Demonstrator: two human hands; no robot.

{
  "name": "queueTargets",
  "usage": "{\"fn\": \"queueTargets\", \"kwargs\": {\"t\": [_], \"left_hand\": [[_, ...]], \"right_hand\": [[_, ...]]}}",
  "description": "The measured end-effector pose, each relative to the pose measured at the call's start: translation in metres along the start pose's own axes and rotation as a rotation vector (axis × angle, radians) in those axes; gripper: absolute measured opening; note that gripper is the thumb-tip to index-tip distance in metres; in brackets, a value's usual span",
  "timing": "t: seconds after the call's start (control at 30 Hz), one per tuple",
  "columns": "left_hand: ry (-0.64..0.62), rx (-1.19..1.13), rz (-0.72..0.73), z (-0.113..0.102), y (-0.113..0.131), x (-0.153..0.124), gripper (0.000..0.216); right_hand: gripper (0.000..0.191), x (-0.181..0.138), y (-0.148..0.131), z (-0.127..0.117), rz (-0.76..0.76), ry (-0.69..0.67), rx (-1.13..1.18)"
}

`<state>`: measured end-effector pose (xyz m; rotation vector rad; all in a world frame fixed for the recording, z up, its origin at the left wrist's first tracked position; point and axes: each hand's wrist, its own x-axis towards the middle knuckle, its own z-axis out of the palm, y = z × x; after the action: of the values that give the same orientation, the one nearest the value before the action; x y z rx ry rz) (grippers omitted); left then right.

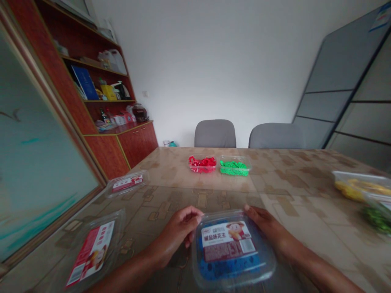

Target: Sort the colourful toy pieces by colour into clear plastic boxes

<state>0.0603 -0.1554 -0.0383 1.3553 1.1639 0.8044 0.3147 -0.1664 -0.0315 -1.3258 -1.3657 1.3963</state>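
Note:
A clear plastic food container [265, 268] full of blue pieces sits on the table in front of me, its lid on and a printed label [227, 241] across the top. At its far left corner, my left hand [180, 230] is closed, thumb and forefinger pinching the rim. My right hand [267, 226] grips the far right corner and side, with some fingers hidden behind the edge. Left of my left hand lies a loose clear lid [94, 252] with a red and white label. Another labelled lid [128, 183] rests farther back on the left.
Across the patterned table [284, 203] stand uncovered containers of red pieces [202, 163] and green pieces [234, 167]. At the right edge are a container with yellow pieces [360, 189] and one with green contents [377, 217]. Two grey chairs [215, 134] stand behind the table.

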Motion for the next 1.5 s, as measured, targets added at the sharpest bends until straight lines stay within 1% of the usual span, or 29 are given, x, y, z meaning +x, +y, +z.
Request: {"fn": "queueTargets", "kwargs": {"t": [0.13, 0.23, 0.37, 0.43, 0.47, 0.53, 0.63, 0.73, 0.8, 0.83, 0.9, 1.0, 1.03, 1.1, 1.2, 1.27, 1.4, 1.5], "left_hand": [[-0.022, -0.061, -0.003, -0.001, -0.005, 0.0, 0.033], [-0.033, -0.164, -0.055, -0.002, -0.006, 0.001, 0.032], [-0.101, -0.31, -0.152, -0.003, -0.006, 0.003, 0.03], [-0.117, -0.325, -0.166, 0.0, -0.008, 0.002, 0.03], [-0.095, -0.302, -0.146, 0.002, -0.009, 0.001, 0.03], [-0.006, -0.201, -0.061, 0.007, -0.012, -0.002, 0.03], [0.106, 0.014, 0.128, 0.013, -0.011, -0.006, 0.03], [0.182, 0.282, 0.359, 0.011, -0.003, -0.011, 0.027], [0.195, 0.465, 0.473, 0.008, 0.003, -0.016, 0.028], [0.163, 0.545, 0.512, 0.007, 0.006, -0.02, 0.03], [0.042, 0.672, 0.569, 0.008, 0.009, -0.029, 0.038], [-0.177, 0.799, 0.65, 0.012, 0.007, -0.037, 0.068], [-0.231, 0.836, 0.653, 0.013, 0.004, -0.037, 0.076], [-0.298, 0.92, 0.625, 0.016, 0.0, -0.036, 0.083], [-0.317, 1.042, 0.549, 0.019, -0.001, -0.033, 0.087], [-0.326, 1.094, 0.511, 0.021, 0.003, -0.034, 0.088], [-0.31, 1.129, 0.488, 0.024, 0.011, -0.039, 0.086], [-0.314, 1.13, 0.498, 0.021, 0.01, -0.037, 0.088]], "right_hand": [[0.055, 0.005, 0.007, 0.005, 0.072, 0.034, 0.129], [0.053, 0.007, 0.012, 0.004, 0.087, 0.046, 0.184], [0.051, 0.009, 0.015, 0.004, 0.084, 0.029, 0.224], [0.052, 0.009, 0.014, 0.005, 0.058, 0.036, 0.186], [0.054, 0.009, 0.014, 0.006, 0.036, 0.048, 0.152], [0.056, 0.008, 0.012, 0.007, -0.007, 0.071, 0.078], [0.059, 0.002, 0.009, 0.005, -0.04, 0.093, -0.006], [0.064, -0.007, 0.005, -0.001, -0.051, 0.092, -0.078], [0.066, -0.016, 0.001, -0.004, -0.061, 0.093, -0.126], [0.066, -0.02, 0.0, -0.004, -0.07, 0.096, -0.147], [0.063, -0.027, -0.003, -0.003, -0.093, 0.098, -0.191], [0.059, -0.037, 0.001, 0.003, -0.102, 0.101, -0.276], [0.059, -0.04, 0.006, 0.004, -0.087, 0.105, -0.307], [0.063, -0.045, 0.019, 0.006, -0.06, 0.131, -0.359], [0.069, -0.051, 0.042, 0.009, -0.079, 0.155, -0.373], [0.069, -0.054, 0.052, 0.014, -0.107, 0.191, -0.323], [0.069, -0.055, 0.054, 0.023, -0.103, 0.234, -0.202], [0.069, -0.054, 0.053, 0.025, -0.102, 0.241, -0.147]]}}
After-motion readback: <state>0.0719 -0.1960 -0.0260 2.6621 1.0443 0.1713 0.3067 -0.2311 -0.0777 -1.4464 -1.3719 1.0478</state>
